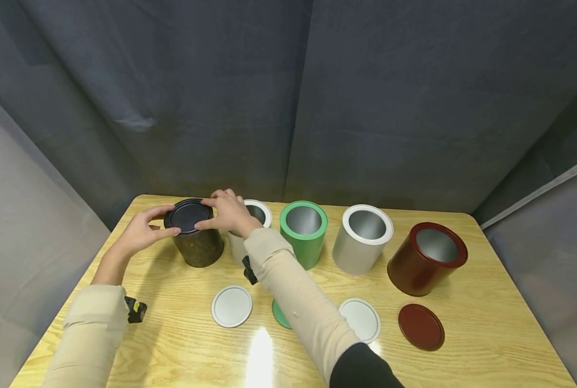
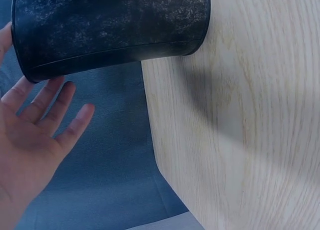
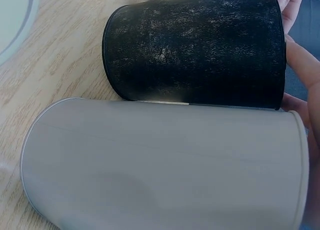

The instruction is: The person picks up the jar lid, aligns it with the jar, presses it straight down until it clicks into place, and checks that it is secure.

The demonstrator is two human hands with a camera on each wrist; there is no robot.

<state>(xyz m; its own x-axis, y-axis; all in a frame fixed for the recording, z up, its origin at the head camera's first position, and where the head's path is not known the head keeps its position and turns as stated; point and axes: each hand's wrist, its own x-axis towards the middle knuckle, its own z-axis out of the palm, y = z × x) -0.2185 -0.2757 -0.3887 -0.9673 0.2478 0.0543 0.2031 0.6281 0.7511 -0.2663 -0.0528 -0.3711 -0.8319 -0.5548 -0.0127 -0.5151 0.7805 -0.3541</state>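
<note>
A black lid (image 1: 189, 216) lies over the top of a dark mottled canister (image 1: 198, 249) at the table's back left. My left hand (image 1: 140, 231) holds the lid's left edge between thumb and forefinger. In the left wrist view, its other fingers (image 2: 50, 102) stretch out beside the canister's rim. From the opposite side, my right hand (image 1: 227, 212) grips the lid's right edge, with thumb and forefinger spread. The canister stands upright on the table, close beside a whitish canister (image 3: 165, 165), which my right hand and forearm partly cover in the head view.
A green canister (image 1: 307, 250), another white one (image 1: 353, 253) and a dark red one (image 1: 409, 272) stand open in a row rightward. Before them lie two white lids (image 1: 231, 306), a green lid (image 1: 280, 315) half hidden by my right sleeve, and a red lid (image 1: 421, 326). Grey curtains (image 1: 390, 108) surround the table.
</note>
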